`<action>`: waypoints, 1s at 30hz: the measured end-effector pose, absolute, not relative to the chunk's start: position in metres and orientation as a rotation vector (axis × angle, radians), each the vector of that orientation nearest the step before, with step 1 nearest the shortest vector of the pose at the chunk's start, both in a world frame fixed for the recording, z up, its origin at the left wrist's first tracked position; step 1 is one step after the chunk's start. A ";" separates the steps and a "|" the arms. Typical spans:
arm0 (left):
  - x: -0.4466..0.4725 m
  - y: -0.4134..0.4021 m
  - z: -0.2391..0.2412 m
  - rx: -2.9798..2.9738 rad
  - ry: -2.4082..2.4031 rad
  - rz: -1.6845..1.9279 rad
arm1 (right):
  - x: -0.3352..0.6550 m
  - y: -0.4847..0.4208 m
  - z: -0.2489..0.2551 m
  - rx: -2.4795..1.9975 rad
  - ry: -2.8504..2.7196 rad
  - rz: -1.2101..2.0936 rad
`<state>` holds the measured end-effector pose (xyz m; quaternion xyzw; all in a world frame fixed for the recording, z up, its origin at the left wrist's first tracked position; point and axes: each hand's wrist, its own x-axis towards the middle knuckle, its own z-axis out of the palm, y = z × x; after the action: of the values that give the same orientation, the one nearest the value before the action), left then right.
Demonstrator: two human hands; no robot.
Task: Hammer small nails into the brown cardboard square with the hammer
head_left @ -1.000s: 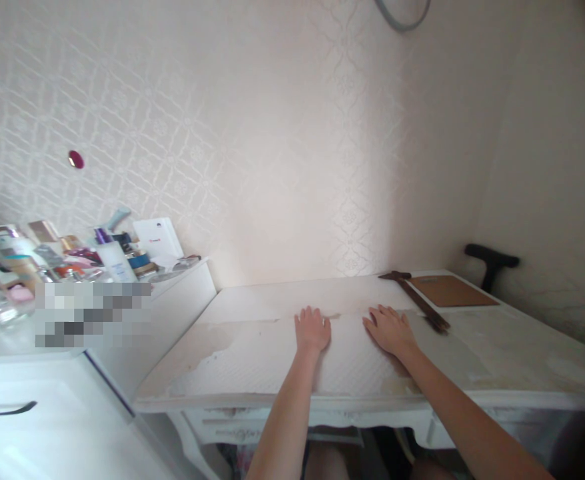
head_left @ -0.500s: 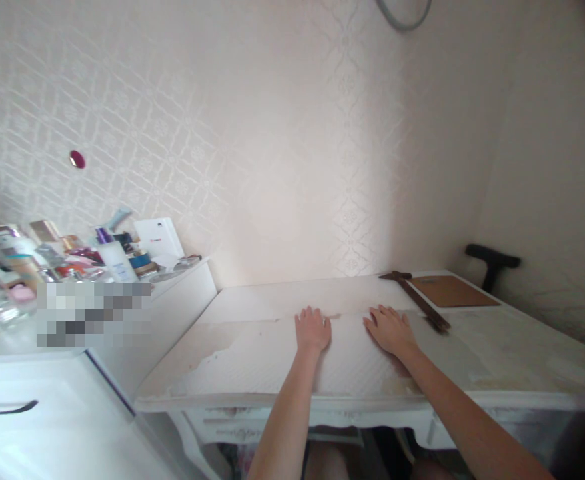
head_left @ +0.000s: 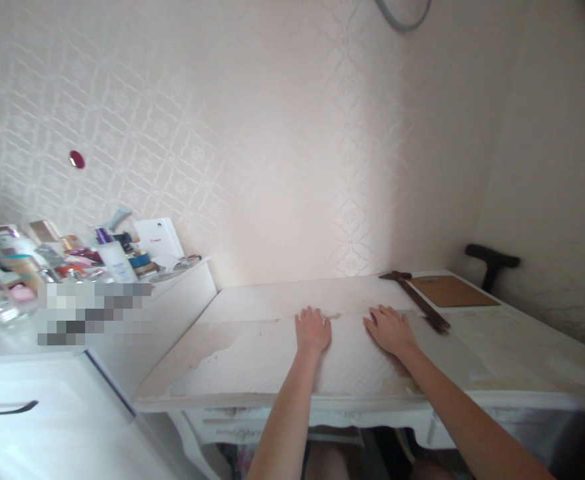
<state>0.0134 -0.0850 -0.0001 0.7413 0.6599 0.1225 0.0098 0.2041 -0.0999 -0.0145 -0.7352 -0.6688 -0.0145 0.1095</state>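
Note:
Palm down, my left hand (head_left: 313,331) lies open on the white desk (head_left: 252,360), its fingers pointing toward the wall. My right hand (head_left: 388,328) rests flat on the same worn desktop a little to the right, fingers slightly spread. Neither hand holds anything. Closest to my right hand is a hammer (head_left: 422,303) with a dark wooden handle, lying apart from it with its head toward the wall. Behind and to the right of the hammer, a brown clipboard (head_left: 455,291) lies flat.
On the left, a white cabinet (head_left: 27,380) carries bottles, jars and a white box (head_left: 158,238). A black T-shaped handle (head_left: 492,260) stands beyond the desk's right edge. The patterned wall (head_left: 282,167) bounds the back, with a grey cable (head_left: 405,25) hanging above.

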 end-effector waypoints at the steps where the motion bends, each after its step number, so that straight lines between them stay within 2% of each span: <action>1: 0.013 -0.085 0.000 2.314 2.059 0.381 | 0.204 -0.100 -0.015 -2.161 -1.965 -0.043; 30: 0.013 -0.083 -0.002 2.334 2.057 0.385 | 0.203 -0.101 -0.013 -2.153 -1.957 -0.036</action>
<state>0.0127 -0.0827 -0.0024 0.7445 0.6562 0.1227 0.0035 0.2031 -0.1014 -0.0131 -0.7350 -0.6680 -0.0121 0.1157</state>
